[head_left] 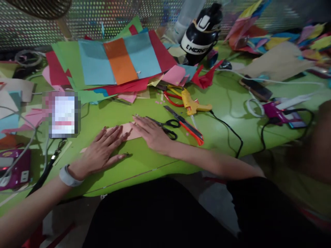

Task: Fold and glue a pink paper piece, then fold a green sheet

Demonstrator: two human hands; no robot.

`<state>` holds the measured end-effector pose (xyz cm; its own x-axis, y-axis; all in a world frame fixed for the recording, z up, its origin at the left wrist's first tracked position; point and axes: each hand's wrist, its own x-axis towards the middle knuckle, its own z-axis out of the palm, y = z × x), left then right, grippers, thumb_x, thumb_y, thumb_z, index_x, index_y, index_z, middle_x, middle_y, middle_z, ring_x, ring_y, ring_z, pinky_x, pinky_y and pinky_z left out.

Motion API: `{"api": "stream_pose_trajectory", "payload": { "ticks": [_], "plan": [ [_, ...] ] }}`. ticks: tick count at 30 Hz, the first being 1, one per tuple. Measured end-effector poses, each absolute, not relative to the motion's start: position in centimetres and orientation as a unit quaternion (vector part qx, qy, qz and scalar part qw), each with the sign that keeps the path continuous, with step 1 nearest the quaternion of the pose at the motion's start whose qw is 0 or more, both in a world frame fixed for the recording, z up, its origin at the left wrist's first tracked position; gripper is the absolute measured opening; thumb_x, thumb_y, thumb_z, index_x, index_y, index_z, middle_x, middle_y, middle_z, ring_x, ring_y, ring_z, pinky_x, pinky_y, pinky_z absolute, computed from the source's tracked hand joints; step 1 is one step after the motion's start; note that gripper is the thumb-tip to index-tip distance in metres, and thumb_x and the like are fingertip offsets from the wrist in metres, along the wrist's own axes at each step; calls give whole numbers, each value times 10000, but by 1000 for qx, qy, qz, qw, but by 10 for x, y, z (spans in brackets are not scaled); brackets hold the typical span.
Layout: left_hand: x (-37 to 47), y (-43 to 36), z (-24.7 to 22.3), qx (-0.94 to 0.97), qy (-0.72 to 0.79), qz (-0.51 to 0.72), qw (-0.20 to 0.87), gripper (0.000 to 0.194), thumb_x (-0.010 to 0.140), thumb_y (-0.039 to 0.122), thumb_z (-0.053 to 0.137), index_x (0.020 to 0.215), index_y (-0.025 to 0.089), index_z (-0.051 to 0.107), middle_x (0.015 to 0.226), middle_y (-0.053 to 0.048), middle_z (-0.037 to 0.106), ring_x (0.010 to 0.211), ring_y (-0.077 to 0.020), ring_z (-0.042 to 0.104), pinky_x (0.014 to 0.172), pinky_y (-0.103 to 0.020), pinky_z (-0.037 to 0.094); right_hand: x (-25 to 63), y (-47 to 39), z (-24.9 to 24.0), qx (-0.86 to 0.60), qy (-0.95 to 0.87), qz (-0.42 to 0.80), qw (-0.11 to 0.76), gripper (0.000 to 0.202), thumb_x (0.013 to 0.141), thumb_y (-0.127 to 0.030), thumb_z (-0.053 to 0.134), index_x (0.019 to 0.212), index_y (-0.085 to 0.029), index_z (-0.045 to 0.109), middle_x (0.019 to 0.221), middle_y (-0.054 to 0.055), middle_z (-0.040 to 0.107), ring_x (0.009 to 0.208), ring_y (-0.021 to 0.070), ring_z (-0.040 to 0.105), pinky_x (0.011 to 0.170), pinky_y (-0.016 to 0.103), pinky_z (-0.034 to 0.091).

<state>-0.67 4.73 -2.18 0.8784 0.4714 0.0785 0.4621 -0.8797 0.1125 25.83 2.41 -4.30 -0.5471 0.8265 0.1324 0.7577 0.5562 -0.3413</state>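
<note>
A strip of pale pink paper (136, 132) lies on the green table beneath both hands. My left hand (102, 150) rests flat on its left part, fingers stretched out and thumb apart. Across its right part lies my right hand (151, 134), also flat with the fingers extended. Both hands cover much of the strip. Just right of my right hand are black-handled scissors (172, 123), partly hidden by it. An orange and black box cutter (184, 124) lies beside the scissors, and a yellow glue gun (192, 103) sits behind the cutter.
Stacked coloured paper (120, 62) covers the table's back, near a black and white bottle (200, 36). A phone with a blurred screen (64, 115) is at left. Purple power strips (276, 112) and cables lie on both sides. Red-handled pliers (172, 99) rest behind the glue gun.
</note>
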Motion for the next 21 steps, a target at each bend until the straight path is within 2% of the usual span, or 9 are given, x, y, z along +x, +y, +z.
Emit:
{"api": "stream_pose_trajectory", "payload": {
  "ticks": [3, 5, 7, 11, 16, 18, 21],
  "plan": [
    [-13, 49, -21, 971, 231, 42, 31, 715, 989, 524, 427, 1583, 230, 157, 1642, -108, 195, 1509, -276, 208, 1243, -459, 93, 248, 23, -42, -416, -893, 130, 112, 583, 1036, -267, 327, 1576, -141, 149, 1627, 137, 231, 1524, 226, 151, 1241, 486, 212],
    [-20, 50, -20, 974, 220, 39, 29, 707, 989, 538, 414, 1582, 242, 169, 1644, -97, 197, 1505, -271, 224, 1246, -443, 87, 245, 21, -42, -391, -907, 131, 86, 711, 1015, -501, 366, 1564, -91, 179, 1625, 162, 203, 1525, 253, 137, 1246, 482, 188],
    [-26, 49, -20, 976, 214, 38, 29, 718, 983, 556, 414, 1582, 240, 175, 1644, -98, 199, 1500, -275, 237, 1247, -439, 92, 248, 17, -43, -377, -914, 131, 66, 841, 966, -640, 354, 1560, -69, 183, 1625, 173, 182, 1527, 265, 121, 1248, 487, 166],
    [-30, 45, -21, 974, 221, 34, 31, 748, 977, 574, 412, 1585, 227, 149, 1645, -115, 188, 1501, -289, 235, 1241, -457, 108, 264, 6, -41, -389, -911, 130, 47, 975, 919, -738, 285, 1568, -38, 85, 1626, 201, 126, 1527, 291, 106, 1241, 523, 130],
    [-27, 42, -19, 973, 227, 10, 44, 787, 962, 619, 403, 1586, 223, 133, 1647, -123, 175, 1508, -296, 211, 1235, -476, 118, 262, 7, -31, -386, -914, 110, 65, 1010, 924, -725, 293, 1557, -41, -98, 1625, 223, 90, 1528, 313, 77, 1228, 561, 102],
    [-27, 42, -18, 972, 231, 6, 46, 789, 959, 630, 397, 1586, 232, 129, 1647, -117, 183, 1511, -292, 198, 1232, -478, 125, 252, 15, -28, -366, -921, 113, 68, 990, 929, -720, 283, 1562, -46, -71, 1632, 208, 73, 1531, 305, 62, 1231, 552, 95],
    [-29, 41, -17, 973, 229, -4, 36, 777, 962, 634, 381, 1584, 240, 134, 1645, -121, 191, 1516, -286, 183, 1225, -480, 145, 239, 25, -29, -349, -926, 134, 42, 1002, 909, -760, 230, 1565, -21, 67, 1630, 207, 103, 1528, 307, 98, 1230, 542, 114]
  ]
}}
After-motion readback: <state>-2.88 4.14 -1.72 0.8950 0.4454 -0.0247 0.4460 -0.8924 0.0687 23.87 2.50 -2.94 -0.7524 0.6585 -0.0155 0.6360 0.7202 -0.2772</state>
